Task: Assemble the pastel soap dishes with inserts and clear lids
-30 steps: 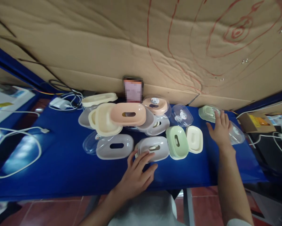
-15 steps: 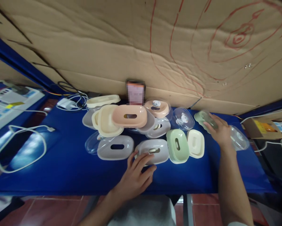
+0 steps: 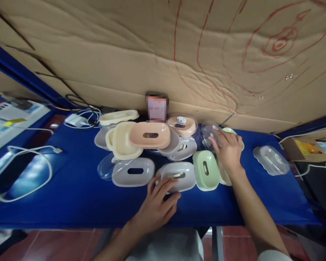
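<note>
My left hand (image 3: 161, 206) rests with its fingers apart at the front edge of a slotted grey soap dish (image 3: 188, 167). On the right, my right hand (image 3: 231, 150) grips a clear plastic lid (image 3: 208, 132), blurred by motion. Behind that hand a pale green piece (image 3: 238, 137) shows in part. A cream tray (image 3: 225, 177) is mostly covered by the right wrist. Between the hands stands a light green slotted dish (image 3: 212, 172). Another grey slotted dish (image 3: 125, 177) lies left of my left hand, beside a clear lid (image 3: 104, 168).
Peach (image 3: 137, 134), cream (image 3: 125, 143) and grey dishes are heaped at the back middle. A phone (image 3: 157, 107) leans on the cardboard wall (image 3: 111, 72). At the right lies a clear wavy-edged lid (image 3: 269, 165); white cables (image 3: 50, 170) lie left.
My right hand has moved left from the pale green piece, which now lies behind it, and has taken hold of a clear lid. My left hand has stayed put.
</note>
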`<state>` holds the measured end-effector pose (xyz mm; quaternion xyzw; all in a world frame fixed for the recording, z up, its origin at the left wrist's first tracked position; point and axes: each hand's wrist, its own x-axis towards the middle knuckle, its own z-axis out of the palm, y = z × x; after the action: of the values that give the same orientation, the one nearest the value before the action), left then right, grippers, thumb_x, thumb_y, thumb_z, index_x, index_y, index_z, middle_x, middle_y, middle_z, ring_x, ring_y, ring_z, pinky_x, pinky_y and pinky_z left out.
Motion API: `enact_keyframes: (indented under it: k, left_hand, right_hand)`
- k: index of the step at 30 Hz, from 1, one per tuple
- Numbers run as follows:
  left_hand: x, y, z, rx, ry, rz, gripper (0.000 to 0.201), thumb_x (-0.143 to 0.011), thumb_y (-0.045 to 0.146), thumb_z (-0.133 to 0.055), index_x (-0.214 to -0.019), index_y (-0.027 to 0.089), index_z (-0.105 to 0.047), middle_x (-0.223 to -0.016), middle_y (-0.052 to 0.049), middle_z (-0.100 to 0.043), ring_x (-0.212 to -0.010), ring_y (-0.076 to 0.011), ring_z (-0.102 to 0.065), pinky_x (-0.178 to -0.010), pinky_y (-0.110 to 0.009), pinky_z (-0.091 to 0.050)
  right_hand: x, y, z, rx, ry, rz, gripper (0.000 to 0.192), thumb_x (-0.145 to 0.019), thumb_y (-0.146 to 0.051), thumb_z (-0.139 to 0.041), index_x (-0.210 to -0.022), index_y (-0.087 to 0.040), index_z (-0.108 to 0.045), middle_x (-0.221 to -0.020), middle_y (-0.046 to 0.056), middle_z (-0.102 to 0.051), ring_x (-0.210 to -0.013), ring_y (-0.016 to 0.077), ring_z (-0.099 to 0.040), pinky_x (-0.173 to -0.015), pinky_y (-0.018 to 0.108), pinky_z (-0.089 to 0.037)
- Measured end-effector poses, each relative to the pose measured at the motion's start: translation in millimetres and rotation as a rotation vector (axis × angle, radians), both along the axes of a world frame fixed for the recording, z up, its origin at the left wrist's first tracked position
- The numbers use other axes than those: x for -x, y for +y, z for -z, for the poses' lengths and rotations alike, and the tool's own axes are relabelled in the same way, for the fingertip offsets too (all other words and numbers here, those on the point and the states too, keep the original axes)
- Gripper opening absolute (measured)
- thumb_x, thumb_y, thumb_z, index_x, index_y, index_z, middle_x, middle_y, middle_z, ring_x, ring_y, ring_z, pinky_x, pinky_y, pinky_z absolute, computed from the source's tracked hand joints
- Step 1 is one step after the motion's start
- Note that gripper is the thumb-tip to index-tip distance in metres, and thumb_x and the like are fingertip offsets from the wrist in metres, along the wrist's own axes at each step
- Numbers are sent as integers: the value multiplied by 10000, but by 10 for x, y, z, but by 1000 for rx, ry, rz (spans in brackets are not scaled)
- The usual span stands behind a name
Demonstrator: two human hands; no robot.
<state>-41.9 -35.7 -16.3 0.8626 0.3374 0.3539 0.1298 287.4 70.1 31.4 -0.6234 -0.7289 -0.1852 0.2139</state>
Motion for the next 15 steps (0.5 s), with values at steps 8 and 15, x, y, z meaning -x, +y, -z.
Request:
enact_keyframes:
  k: [8, 15]
  left_hand:
    - [17, 1, -10, 10, -21, 5, 179, -968, 122, -647, -1072, 236, -736, -1344, -90, -720, -1330, -258, -627, -1277, -507, -299]
    - [12, 19, -51, -2, -32, 21, 178, -971, 109, -629, -1051, 226, -737, -1327, -97, -725, -1314, -255, -637, -1270, -506, -304]
  right_hand:
    - [-727, -267, 218, 193, 183, 129, 495, -1112, -496, -421, -1450, -216, -648, -1439, 150, -712, -1355, 315, -646, -1107, 503, -505]
    - [-1056, -584, 315, 280, 0, 267, 502, -1086, -528, -464, -1373, -206, -720, -1209, 169, -797, -1191, 331, -696, -1068, 512, -476]
